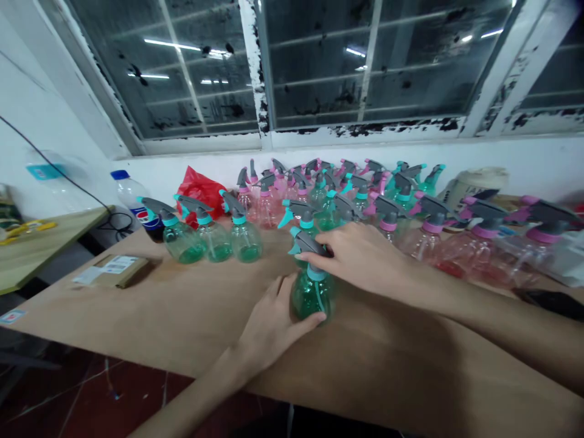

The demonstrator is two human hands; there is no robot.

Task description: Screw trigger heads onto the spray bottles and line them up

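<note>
A green spray bottle (312,298) with a grey and teal trigger head stands near the middle of the wooden table. My left hand (276,316) is wrapped round its body from the left, thumb across the front. From the right, my right hand (353,252) grips the spray head (310,243), its fingers closed and partly hidden behind it. Just behind is another teal-headed spray bottle (301,213), partly covered by the held one. To the left, three green spray bottles (214,240) form a row.
Many pink spray bottles (433,237) and green ones crowd the table's back and right. A red plastic bag (198,188), a cola bottle (141,207) and a small cardboard package (112,271) are at the left. A dark phone-like object (552,303) lies at the right.
</note>
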